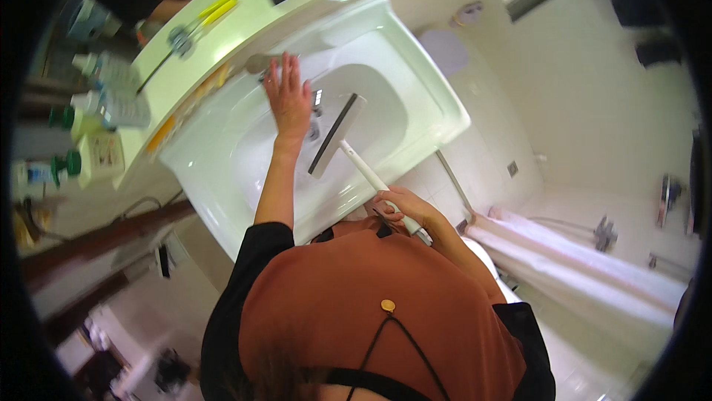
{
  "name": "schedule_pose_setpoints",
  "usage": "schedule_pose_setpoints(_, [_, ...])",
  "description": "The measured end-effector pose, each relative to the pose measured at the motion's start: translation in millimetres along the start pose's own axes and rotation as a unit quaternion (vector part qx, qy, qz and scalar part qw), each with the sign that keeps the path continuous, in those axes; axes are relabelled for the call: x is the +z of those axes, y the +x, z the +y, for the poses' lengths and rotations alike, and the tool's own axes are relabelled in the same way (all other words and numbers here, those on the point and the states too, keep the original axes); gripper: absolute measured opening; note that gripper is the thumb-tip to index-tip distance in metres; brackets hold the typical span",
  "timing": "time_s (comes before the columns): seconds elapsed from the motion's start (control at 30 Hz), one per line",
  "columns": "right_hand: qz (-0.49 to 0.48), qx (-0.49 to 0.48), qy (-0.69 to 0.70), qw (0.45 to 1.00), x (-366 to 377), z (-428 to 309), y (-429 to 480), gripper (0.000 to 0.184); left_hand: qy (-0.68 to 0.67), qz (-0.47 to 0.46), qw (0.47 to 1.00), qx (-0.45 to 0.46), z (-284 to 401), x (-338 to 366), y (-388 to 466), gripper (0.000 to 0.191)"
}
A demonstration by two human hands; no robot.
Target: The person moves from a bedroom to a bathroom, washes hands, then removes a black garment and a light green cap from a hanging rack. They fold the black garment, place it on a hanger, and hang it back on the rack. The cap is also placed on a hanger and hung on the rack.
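A white squeegee (pixel 367 166) with a dark rubber blade lies across the view above the white washbasin (pixel 411 128). My right hand (pixel 403 209) is closed around its handle, close to my body. Over the back of the basin, my left hand (pixel 288 103) reaches out with its fingers stretched and partly covers the faucet (pixel 314 126). Whether that hand touches the faucet cannot be told. Nothing shows in its grasp.
On the pale shelf (pixel 222 39) behind the basin lies a yellow-handled tool (pixel 218 11). Several bottles, one a clear bottle (pixel 125 109), stand at its left end. A shower curtain (pixel 578 256) hangs at the right. A soap bottle (pixel 103 156) has a green cap.
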State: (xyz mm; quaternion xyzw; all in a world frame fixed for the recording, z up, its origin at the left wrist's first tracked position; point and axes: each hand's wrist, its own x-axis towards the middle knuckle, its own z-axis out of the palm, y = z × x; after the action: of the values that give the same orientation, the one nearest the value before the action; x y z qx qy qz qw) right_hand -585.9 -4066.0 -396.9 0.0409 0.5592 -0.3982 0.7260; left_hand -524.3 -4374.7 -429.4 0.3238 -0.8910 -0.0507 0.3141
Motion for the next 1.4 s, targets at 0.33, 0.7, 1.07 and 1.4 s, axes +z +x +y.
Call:
schedule_pose_setpoints(0.33, [0.047, -0.184, -0.095, 0.977, -32, 20, -5, 0.023, -0.053, -0.026, 0.998, 0.028, -12, -5, -4, 0.056])
schedule_pose_setpoints(0.7, [-0.019, -0.205, 0.114, 0.972, -144, -21, -167, 0.033, -0.481, -0.138, 0.852, 0.157, 236, -11, -36, 0.056])
schedule_pose_setpoints(1.07, [0.104, -0.377, 0.16, 0.907, -345, -45, -280, 0.042, -0.38, -0.107, 0.811, 0.431, 567, 110, 24, 0.034])
schedule_pose_setpoints(1.4, [0.414, -0.626, -0.152, 0.643, -444, -133, -329, 0.036, -0.453, -0.226, 0.773, 0.382, 685, 212, 112, 0.023])
